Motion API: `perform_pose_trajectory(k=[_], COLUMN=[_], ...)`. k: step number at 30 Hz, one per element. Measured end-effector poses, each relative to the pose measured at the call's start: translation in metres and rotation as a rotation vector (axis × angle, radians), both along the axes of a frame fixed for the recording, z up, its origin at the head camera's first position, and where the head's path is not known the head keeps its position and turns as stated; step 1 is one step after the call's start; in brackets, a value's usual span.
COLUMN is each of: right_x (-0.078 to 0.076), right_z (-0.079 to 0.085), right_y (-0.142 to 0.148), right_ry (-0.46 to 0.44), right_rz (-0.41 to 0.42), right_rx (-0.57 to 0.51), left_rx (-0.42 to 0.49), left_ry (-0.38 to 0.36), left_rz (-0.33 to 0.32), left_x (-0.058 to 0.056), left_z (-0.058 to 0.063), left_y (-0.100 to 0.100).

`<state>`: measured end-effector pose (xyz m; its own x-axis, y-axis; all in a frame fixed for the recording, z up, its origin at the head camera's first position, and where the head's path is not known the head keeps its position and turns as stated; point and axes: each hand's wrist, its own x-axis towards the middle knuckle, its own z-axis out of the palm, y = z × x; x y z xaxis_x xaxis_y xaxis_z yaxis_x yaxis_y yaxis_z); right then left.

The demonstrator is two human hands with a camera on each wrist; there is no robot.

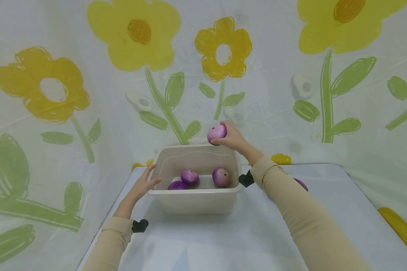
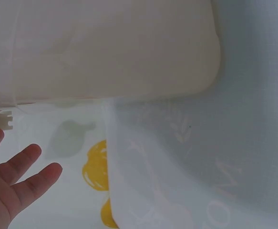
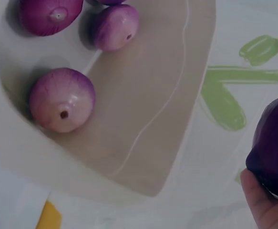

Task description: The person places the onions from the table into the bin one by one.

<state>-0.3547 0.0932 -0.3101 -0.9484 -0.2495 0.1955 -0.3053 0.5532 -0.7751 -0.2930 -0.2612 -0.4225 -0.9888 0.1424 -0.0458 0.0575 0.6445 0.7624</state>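
My right hand (image 1: 236,140) holds a purple onion (image 1: 216,134) between thumb and fingers, up at the back right rim of a beige plastic bin (image 1: 196,202). Only part of this onion and a fingertip show at the edge of the right wrist view. Inside the bin lie several more purple onions, among them a paler one (image 3: 62,100) by the right wall and a darker one (image 3: 50,14). At the bin's left rim is my left hand (image 1: 143,186), fingers spread and nearly straight; the left wrist view shows its fingers (image 2: 38,186) beside the bin wall.
A further purple object (image 1: 301,184) lies on the table to the right, mostly hidden behind my right sleeve. The bin stands on a pale table cover (image 1: 203,241). Behind it hangs a white cloth with yellow flowers (image 1: 139,32).
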Motion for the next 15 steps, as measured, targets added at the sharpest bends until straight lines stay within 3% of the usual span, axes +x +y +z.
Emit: perform_pose_trajectory(k=[15], right_x=[0.008], right_z=[-0.006], right_y=[-0.028], right_ry=[-0.007], right_rz=[0.133], right_rx=[0.084], left_rx=[0.017], left_ry=[-0.011], left_rz=[0.007], left_x=[0.001], left_z=[0.001], left_y=[0.001])
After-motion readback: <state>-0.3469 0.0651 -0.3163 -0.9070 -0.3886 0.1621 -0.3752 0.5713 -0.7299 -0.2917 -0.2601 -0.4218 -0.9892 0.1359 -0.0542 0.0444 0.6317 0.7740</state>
